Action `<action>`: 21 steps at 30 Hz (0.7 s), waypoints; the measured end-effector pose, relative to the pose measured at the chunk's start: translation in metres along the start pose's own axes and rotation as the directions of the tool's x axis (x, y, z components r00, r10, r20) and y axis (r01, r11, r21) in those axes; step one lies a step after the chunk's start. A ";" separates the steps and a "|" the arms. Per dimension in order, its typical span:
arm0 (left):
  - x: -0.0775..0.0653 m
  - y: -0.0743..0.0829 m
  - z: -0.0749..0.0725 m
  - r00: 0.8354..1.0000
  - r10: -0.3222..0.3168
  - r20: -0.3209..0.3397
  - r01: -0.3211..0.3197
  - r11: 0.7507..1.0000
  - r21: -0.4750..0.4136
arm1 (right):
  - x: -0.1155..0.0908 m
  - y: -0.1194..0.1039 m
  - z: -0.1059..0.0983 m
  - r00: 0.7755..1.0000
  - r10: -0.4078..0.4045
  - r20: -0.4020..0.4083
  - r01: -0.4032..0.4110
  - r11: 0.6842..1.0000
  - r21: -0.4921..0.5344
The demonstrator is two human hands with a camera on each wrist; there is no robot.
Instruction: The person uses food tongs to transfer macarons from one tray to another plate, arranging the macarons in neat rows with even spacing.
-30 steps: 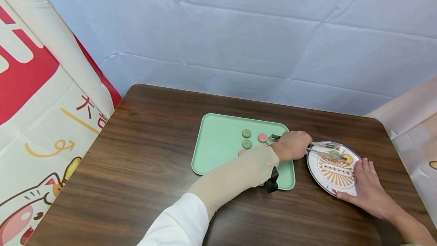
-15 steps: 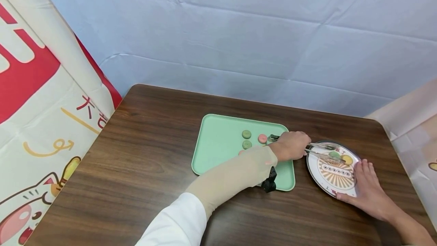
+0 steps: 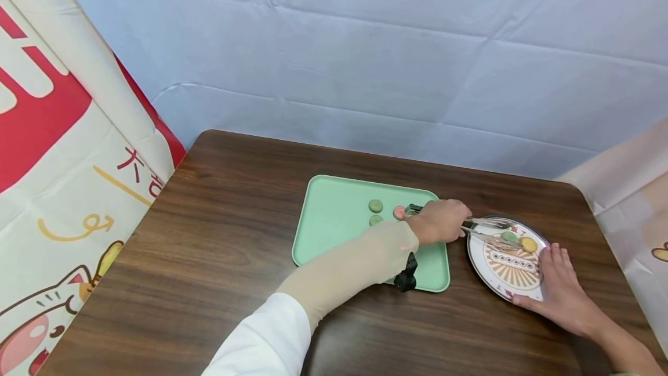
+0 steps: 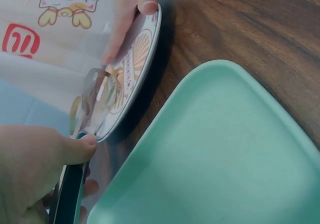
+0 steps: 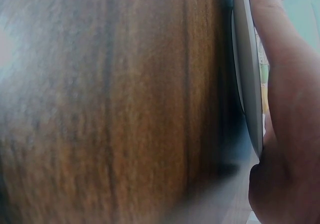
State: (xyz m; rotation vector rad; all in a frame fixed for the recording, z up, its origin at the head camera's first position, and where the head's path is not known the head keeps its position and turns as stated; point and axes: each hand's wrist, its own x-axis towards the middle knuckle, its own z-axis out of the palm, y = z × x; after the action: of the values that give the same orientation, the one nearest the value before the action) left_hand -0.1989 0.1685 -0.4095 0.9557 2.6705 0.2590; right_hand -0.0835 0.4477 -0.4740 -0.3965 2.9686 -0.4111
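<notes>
In the head view my left hand (image 3: 443,221) grips the handle of clear-tipped tongs (image 3: 490,239), which reach rightward over a round white plate (image 3: 480,260) with a dark rim. The tong tips lie either side of a green macaron (image 3: 509,237), beside a yellow macaron (image 3: 529,244). Fingers fairly straight, my right hand (image 3: 566,295) rests against the plate's right edge, with the thumb over its near rim. In the right wrist view that hand lies along the plate's edge (image 5: 248,69). The left wrist view shows the thumb pressing the tongs' handle (image 4: 70,189).
A pale green tray (image 3: 334,213) stands left of the plate, under my left forearm. On it lie a green macaron (image 3: 376,206) and a pink macaron (image 3: 399,212); the forearm hides part of the tray. The dark wooden table (image 3: 219,219) meets a pale cloth (image 3: 313,74) behind.
The tongs' tips have spread a little around the green macaron, and my left hand has shifted slightly left. The right hand keeps its place on the plate.
</notes>
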 end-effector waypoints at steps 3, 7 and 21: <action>0.000 -0.002 -0.003 1.000 0.001 -0.006 -0.001 1.000 -0.016 | 0.001 0.000 -0.001 1.000 -0.007 -0.007 0.007 1.000 -0.001; 0.000 -0.003 -0.007 1.000 -0.003 -0.012 0.003 1.000 -0.021 | 0.002 0.000 -0.001 1.000 -0.021 -0.012 0.021 1.000 -0.006; -0.006 -0.003 -0.020 1.000 0.008 -0.002 -0.008 0.992 -0.122 | 0.002 -0.001 -0.002 1.000 -0.006 -0.003 0.006 1.000 -0.009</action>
State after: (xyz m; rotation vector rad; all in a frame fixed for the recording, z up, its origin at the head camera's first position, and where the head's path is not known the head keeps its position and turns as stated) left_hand -0.2034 0.1609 -0.3901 0.9291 2.6177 0.4199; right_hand -0.0852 0.4468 -0.4717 -0.4062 2.9737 -0.3992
